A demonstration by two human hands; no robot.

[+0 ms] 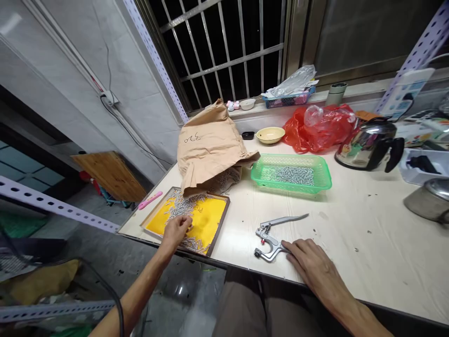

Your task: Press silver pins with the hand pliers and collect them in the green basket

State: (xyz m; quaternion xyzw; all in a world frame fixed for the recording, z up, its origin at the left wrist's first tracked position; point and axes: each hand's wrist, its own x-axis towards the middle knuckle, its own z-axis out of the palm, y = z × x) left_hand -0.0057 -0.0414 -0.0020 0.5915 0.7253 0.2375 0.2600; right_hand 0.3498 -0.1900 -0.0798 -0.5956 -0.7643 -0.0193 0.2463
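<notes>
My left hand [178, 230] is over a shallow tray [220, 227] with a yellow bottom, its fingers curled together in a pinch. What they hold, if anything, is too small to make out. Small silvery metal pieces [182, 206] lie heaped at the tray's back and scattered along its front edge. Near the table's front edge, my right hand [312, 262] lies palm down with its fingers over one handle of metal snap pliers [271, 238]. The pliers' other handle points away to the right, and their jaws face left.
A large brown paper bag [208, 145] leans open behind the tray. A green plastic basket [291, 188] holds more metal pieces. Farther back are a yellow dish [270, 135], a red plastic bag [315, 128] and a kettle [368, 145]. A pink tool [150, 200] lies left of the tray.
</notes>
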